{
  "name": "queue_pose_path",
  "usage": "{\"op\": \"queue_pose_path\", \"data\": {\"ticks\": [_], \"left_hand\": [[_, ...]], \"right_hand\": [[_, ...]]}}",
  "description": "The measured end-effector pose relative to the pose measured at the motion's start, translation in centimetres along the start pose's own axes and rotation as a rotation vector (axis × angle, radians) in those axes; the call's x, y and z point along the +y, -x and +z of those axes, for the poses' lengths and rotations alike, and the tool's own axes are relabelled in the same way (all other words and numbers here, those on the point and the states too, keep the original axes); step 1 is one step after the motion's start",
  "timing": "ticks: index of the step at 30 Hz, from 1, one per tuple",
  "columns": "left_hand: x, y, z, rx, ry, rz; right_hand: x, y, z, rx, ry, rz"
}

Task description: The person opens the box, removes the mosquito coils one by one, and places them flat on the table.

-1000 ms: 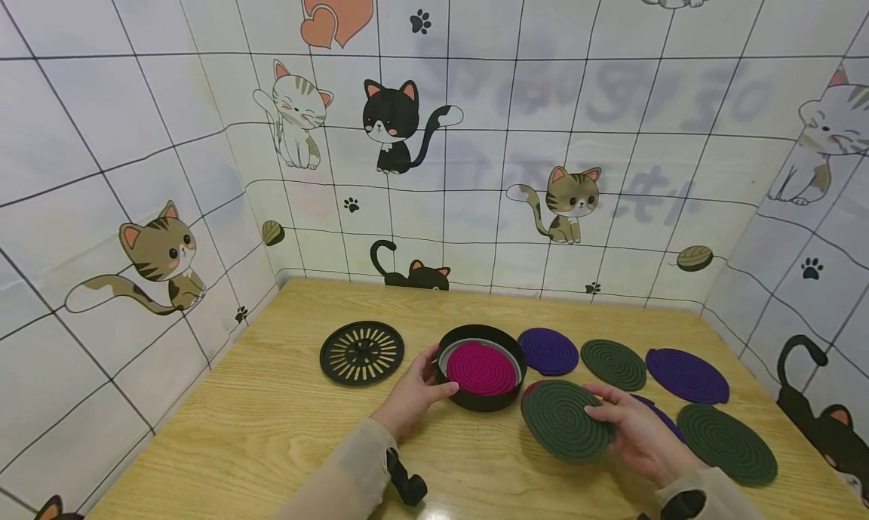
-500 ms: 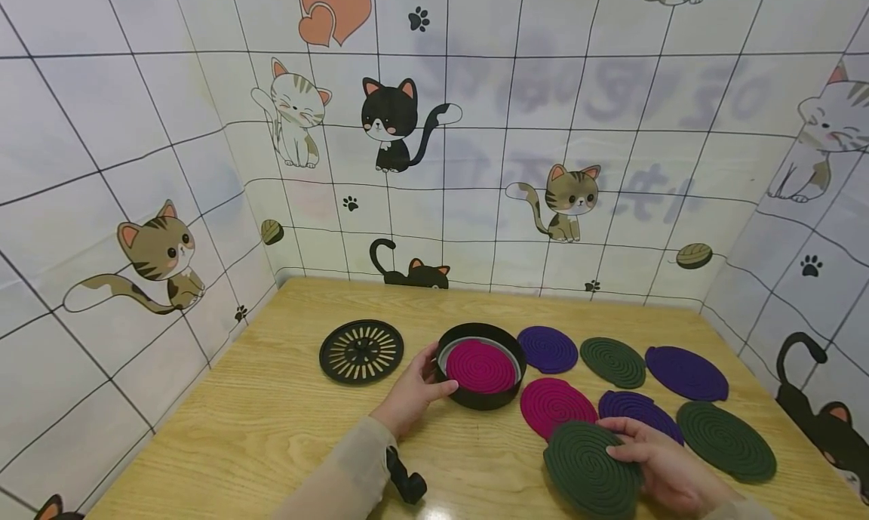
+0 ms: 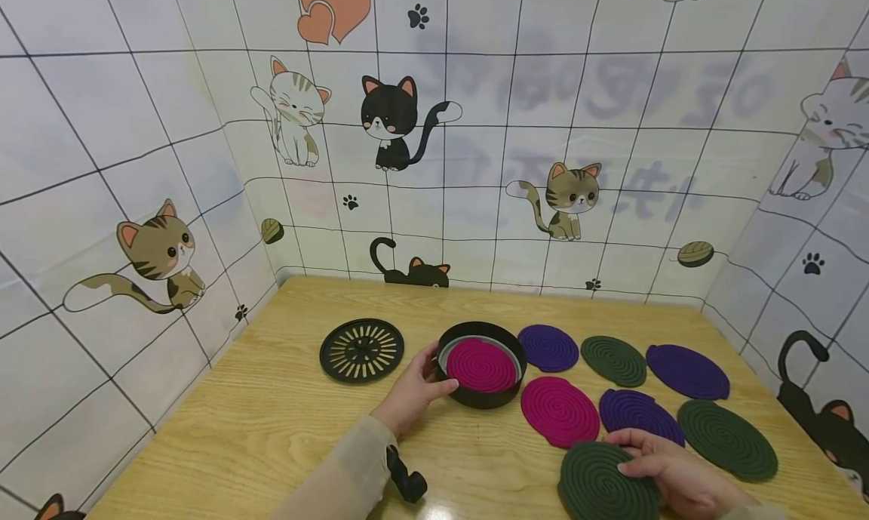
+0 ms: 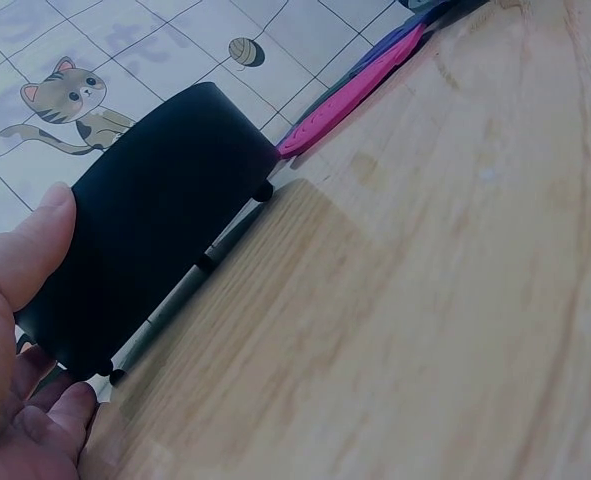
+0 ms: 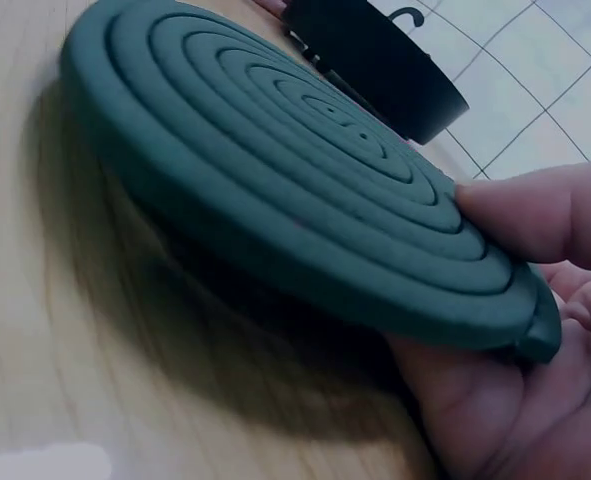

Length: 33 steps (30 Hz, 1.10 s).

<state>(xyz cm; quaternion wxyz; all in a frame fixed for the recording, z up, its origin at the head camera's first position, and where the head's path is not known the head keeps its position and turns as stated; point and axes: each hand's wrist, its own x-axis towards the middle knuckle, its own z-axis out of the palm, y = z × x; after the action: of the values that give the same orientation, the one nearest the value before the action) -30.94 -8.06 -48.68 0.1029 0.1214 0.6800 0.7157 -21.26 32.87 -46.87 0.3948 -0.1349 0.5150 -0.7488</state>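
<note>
My left hand (image 3: 413, 393) grips the near left side of a round black mosquito coil holder (image 3: 483, 399), thumb on the wall. A pink mosquito coil (image 3: 480, 365) lies inside on a grey lining. In the left wrist view the holder's black wall (image 4: 165, 210) stands on small feet. My right hand (image 3: 668, 471) pinches the right edge of a green mosquito coil (image 3: 607, 482), thumb on top and fingers beneath. The right wrist view shows this green coil (image 5: 275, 180) tilted, with a shadow on the wood under it.
The slotted black lid (image 3: 362, 351) lies left of the holder. Right of it lie a pink coil (image 3: 560, 410), purple coils (image 3: 548, 348) and green coils (image 3: 726, 438) on the wooden table (image 3: 258, 429). A cat-printed cloth (image 3: 475, 203) surrounds the table's back and sides.
My right hand has carried the green coil toward the table's front and slightly right, uncovering the pink and purple coils behind it. The left hand and holder have kept their place.
</note>
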Motion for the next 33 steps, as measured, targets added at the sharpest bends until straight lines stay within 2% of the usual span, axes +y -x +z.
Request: {"op": "queue_pose_path", "data": {"ticks": [11,20,29,33], "left_hand": [[0.1,0.1,-0.1,-0.006,-0.019,0.004],[0.1,0.0,-0.2,-0.018,-0.012,0.014],[0.2,0.1,-0.1,-0.008,-0.031,0.008],[0.2,0.2,-0.1,-0.008,-0.033,0.006]], "right_hand": [[-0.1,-0.2,-0.1,-0.043,0.007,0.012],[-0.6,-0.1,-0.1,-0.043,0.050,0.041],[-1.0,0.1,-0.2,0.021,0.221,0.045],[-1.6,0.2,0.0,0.076,0.384,0.048]]}}
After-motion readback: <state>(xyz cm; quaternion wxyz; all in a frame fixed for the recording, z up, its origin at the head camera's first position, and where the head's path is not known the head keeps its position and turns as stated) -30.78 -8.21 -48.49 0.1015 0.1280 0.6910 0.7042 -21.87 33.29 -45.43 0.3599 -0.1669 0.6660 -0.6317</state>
